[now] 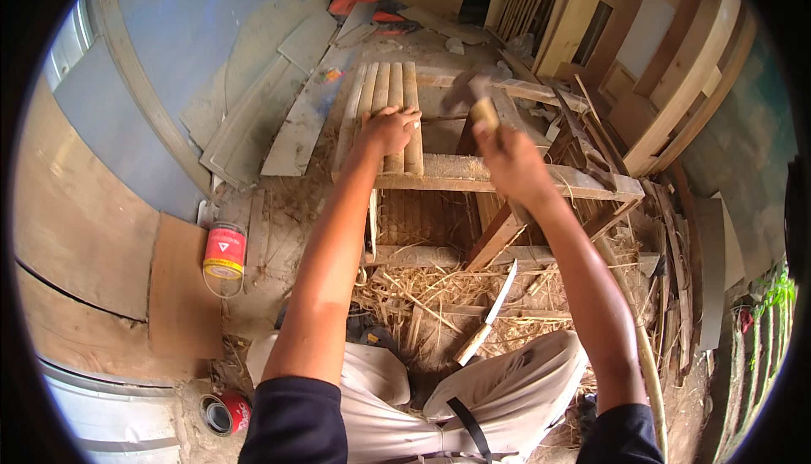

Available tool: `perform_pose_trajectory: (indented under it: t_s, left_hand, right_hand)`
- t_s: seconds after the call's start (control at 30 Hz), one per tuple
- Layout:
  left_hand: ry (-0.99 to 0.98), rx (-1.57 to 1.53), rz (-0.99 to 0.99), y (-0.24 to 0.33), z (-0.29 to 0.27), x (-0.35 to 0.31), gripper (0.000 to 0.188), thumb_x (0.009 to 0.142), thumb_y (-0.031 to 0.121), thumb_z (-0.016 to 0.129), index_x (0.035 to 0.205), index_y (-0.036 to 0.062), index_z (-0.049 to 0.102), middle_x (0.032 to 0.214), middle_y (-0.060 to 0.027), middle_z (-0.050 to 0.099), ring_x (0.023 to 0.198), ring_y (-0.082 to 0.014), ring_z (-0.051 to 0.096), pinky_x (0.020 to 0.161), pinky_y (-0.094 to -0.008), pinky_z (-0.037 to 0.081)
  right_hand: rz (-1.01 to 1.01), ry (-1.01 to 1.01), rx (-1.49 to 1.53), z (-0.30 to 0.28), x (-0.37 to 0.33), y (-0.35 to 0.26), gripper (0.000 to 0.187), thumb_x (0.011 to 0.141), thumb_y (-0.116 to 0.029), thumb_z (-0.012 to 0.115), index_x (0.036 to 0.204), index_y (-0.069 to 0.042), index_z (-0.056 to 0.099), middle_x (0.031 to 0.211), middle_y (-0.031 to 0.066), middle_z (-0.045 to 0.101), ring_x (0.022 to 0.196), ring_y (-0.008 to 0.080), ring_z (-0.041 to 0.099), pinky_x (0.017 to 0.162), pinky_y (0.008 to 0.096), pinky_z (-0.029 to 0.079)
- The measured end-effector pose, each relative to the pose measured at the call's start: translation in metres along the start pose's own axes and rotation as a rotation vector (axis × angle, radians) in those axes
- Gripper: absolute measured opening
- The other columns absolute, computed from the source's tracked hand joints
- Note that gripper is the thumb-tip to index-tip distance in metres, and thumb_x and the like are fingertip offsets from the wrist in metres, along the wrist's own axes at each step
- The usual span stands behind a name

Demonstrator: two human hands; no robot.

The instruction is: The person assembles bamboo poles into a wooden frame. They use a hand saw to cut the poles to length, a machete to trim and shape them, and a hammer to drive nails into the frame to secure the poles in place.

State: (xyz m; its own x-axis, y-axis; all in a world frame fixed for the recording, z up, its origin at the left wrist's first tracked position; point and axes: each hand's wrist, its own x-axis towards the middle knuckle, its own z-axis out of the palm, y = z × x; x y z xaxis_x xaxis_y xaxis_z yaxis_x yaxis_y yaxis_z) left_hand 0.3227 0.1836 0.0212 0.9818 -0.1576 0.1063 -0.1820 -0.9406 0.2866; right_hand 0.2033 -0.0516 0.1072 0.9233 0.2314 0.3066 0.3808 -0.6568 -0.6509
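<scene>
Several bamboo slats lie side by side over the left part of a low wooden frame. My left hand rests on them, its fingers curled together near the right-hand slat; anything small pinched there is hidden. To its right, my right hand is wrapped round the handle of a hammer, raised above the frame and blurred by motion. A long knife with a pale handle lies among the shavings in front of my knees.
Straw-like shavings litter the floor beneath the frame. On the left stand a red and yellow can and, nearer, an open red tin. Wooden frames lean at the right; boards lie along the left wall.
</scene>
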Motion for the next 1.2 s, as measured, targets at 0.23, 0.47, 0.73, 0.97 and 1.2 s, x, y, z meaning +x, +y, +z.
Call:
perform_pose_trajectory:
  t_s: [0.23,0.47,0.73,0.97,1.2]
  left_hand:
    - [0.078,-0.002,0.02,-0.001,0.0,-0.003,0.042,0.104,0.043,0.041,0.144,0.0347,0.052,0.157,0.0118,0.04,0.145,-0.02,0.036,0.117,-0.0634,0.017]
    - [0.056,-0.038,0.016,-0.005,0.006,0.001,0.039,0.104,0.038,0.042,0.14,0.0338,0.056,0.156,0.0089,0.042,0.145,-0.0204,0.035,0.118,-0.0618,0.016]
    - [0.056,0.044,-0.076,0.0,-0.003,-0.001,0.042,0.102,0.044,0.04,0.139,0.0336,0.057,0.155,0.0088,0.044,0.144,-0.0185,0.037,0.116,-0.0585,0.019]
    - [0.121,-0.071,-0.032,0.005,-0.009,-0.015,0.039,0.101,0.04,0.043,0.134,0.0295,0.061,0.152,0.0054,0.048,0.143,-0.02,0.04,0.118,-0.0563,0.021]
    - [0.278,-0.153,0.187,0.002,0.0,-0.082,0.044,0.1,0.037,0.054,0.139,0.0173,0.057,0.149,-0.0053,0.051,0.141,-0.0228,0.042,0.119,-0.0442,0.026]
  right_hand:
    - [-0.479,-0.062,-0.401,0.016,-0.008,0.008,0.04,0.108,-0.035,0.042,0.098,0.001,0.056,0.067,0.0129,0.062,0.06,0.0182,0.065,0.044,0.0343,0.048]
    - [0.023,0.155,0.126,0.0,-0.001,-0.001,0.049,0.106,-0.039,0.045,0.089,0.005,0.058,0.069,0.0219,0.065,0.058,0.0364,0.065,0.058,0.0477,0.052]
    - [0.081,-0.361,-0.165,-0.007,-0.003,-0.022,0.056,0.103,-0.044,0.046,0.101,0.01,0.057,0.074,0.0269,0.066,0.063,0.045,0.067,0.067,0.0495,0.055]
    - [-0.01,-0.086,-0.022,0.034,-0.019,0.01,0.052,0.105,-0.041,0.047,0.089,0.008,0.057,0.063,0.0227,0.063,0.049,0.0326,0.064,0.046,0.0446,0.049]
    - [0.345,-0.011,0.312,0.091,-0.107,0.053,0.054,0.104,-0.047,0.048,0.092,0.004,0.059,0.067,0.0172,0.061,0.06,0.0288,0.062,0.061,0.0432,0.049]
